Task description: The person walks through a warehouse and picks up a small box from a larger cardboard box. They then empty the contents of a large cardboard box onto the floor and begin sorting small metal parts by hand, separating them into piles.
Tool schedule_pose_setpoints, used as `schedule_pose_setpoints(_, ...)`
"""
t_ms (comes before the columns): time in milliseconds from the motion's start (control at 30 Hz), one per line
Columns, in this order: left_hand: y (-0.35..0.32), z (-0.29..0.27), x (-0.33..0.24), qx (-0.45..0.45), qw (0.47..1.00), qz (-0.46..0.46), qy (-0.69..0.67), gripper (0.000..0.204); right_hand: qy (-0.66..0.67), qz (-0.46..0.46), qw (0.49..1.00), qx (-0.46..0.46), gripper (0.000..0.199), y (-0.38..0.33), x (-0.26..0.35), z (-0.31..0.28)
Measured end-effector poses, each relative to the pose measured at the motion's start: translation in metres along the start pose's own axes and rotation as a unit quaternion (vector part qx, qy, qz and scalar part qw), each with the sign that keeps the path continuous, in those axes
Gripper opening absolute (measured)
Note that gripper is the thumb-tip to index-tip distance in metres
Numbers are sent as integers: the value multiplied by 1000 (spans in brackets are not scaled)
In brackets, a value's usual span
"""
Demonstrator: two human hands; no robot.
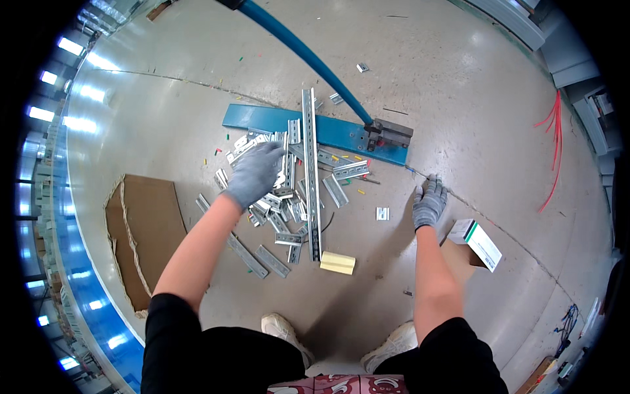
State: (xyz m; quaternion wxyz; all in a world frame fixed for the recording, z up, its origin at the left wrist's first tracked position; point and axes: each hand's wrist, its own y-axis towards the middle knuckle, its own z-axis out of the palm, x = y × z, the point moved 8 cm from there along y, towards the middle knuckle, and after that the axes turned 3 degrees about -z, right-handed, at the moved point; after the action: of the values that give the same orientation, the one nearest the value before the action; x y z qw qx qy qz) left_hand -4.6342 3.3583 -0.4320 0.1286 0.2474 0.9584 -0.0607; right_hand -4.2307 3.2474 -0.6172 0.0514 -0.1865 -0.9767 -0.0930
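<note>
My left hand (pixel 256 174), in a grey glove, is over a heap of short slotted metal mounting rails (pixel 280 217). Its fingers stretch toward the upper right, beside an upright-lying rail piece, and hide part of the heap; I see nothing held in them. Out to the right, my grey-gloved right hand (pixel 430 203) has its fingers spread low over the floor, holding nothing. Just beyond both hands lies a blue lever cutter (pixel 269 119), its long blue handle (pixel 308 56) raised toward the upper left. One long slotted rail (pixel 310 177) lies across its base.
An open cardboard box (pixel 154 217) stands at the left. A small white-and-green carton (pixel 482 244) lies right of my right forearm. A yellow block (pixel 338 262) touches the long rail's near end. Red wires (pixel 558 151) lie far right, and a small rail piece (pixel 382 213) sits alone.
</note>
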Motion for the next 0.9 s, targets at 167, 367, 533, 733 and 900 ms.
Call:
schedule_pose_setpoints(167, 149, 71, -26, 47, 993, -92, -55, 37, -13, -20, 1000, 6, 56, -4, 2, -6)
schedule_pose_setpoints(367, 240, 150, 110, -69, 951, -286, -96, 44, 23, -38, 999, 19, 56, 8, 33, -3)
schedule_pose_setpoints(533, 273, 169, 40, 128, 956, -223, 138, 63, -17, 17, 999, 45, 58, 33, -16, -2)
schedule_pose_setpoints(733, 294, 148, 45, -55, 983, -175, -26, 57, -16, 8, 997, 68, 59, 36, 0, 5)
schedule_pose_setpoints(900, 295, 148, -7, -34, 995, -85, 33, 50, -24, 11, 997, 71, 59, 36, -3, 3)
